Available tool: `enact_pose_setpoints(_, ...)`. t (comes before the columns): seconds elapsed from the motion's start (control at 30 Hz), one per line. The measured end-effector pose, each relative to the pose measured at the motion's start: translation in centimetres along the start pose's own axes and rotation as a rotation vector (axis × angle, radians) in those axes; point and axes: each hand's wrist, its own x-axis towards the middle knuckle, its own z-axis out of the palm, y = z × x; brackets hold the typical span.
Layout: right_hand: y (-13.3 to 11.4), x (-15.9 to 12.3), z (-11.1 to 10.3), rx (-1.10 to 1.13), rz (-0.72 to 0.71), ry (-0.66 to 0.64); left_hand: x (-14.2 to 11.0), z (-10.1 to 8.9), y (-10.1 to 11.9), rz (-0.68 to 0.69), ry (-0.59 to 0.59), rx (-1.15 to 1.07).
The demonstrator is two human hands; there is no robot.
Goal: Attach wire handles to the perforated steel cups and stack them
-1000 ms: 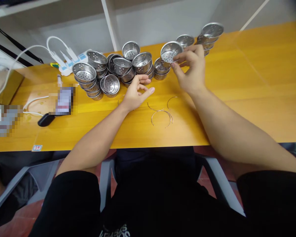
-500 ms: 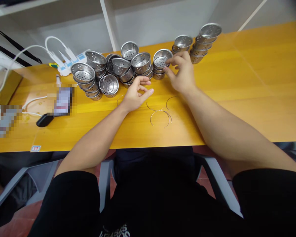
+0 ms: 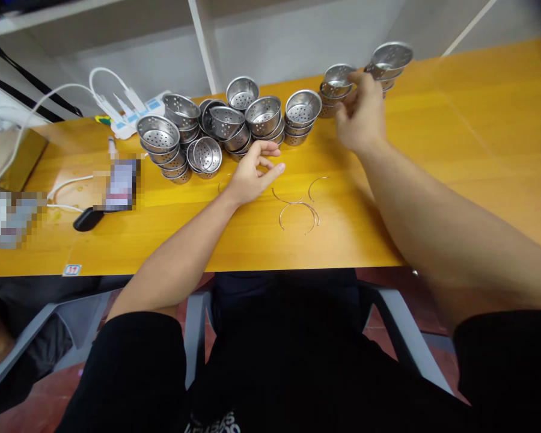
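My right hand (image 3: 364, 114) reaches to a short stack of perforated metal cups (image 3: 337, 81) at the back right. Its fingertips are at the top cup's rim and its thumb is apart, lower beside the stack; firm contact cannot be made out. Partly behind this hand stands a taller cup stack (image 3: 391, 59). My left hand (image 3: 252, 173) hovers or rests over the table, fingers loosely bent and apart, holding nothing. Just beyond it are a cup stack (image 3: 264, 114) and a small cup lying tilted (image 3: 207, 155). Thin open wire rings (image 3: 297, 203) lie between my forearms.
Several more cup stacks (image 3: 158, 133) line the back of the yellow table (image 3: 469, 180). At the left are a white power strip (image 3: 130, 123) with cables, a phone (image 3: 121, 183) and a black oval object (image 3: 88, 219). A shelf divider (image 3: 202, 48) rises behind.
My right hand has moved right, from the middle-right cup stack to the one beside the tallest stack. My left hand stays in about the same place. The view has shifted slightly.
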Motion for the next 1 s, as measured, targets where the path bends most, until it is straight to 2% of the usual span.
enact_pose_setpoints(0.07,-0.8,0.8,-0.5,-0.01,0.155,0.065,-0.1,0.0,0.1,-0.002,-0.009,0.005)
enact_pose_setpoints(0.13,-2.2,1.4,-1.0,-0.06,0.249,0.04,-0.2,-0.1,0.3,-0.01,-0.018,0.004)
enact_pose_setpoints(0.23,-3.9,1.8,-1.4,-0.135,0.287,0.024,-0.3,-0.2,0.6,-0.018,-0.026,0.005)
enact_pose_setpoints(0.33,-4.5,1.8,-1.5,-0.164,0.298,0.043,-0.3,-0.2,0.7,-0.013,-0.025,0.012)
enact_pose_setpoints(0.73,-2.6,1.3,-1.7,-0.111,0.283,0.133,-0.2,-0.1,1.5,-0.078,-0.013,0.01)
enact_pose_setpoints(1.0,-0.8,1.5,-1.7,-0.14,0.241,0.126,-0.1,-0.1,1.5,-0.103,-0.011,-0.013)
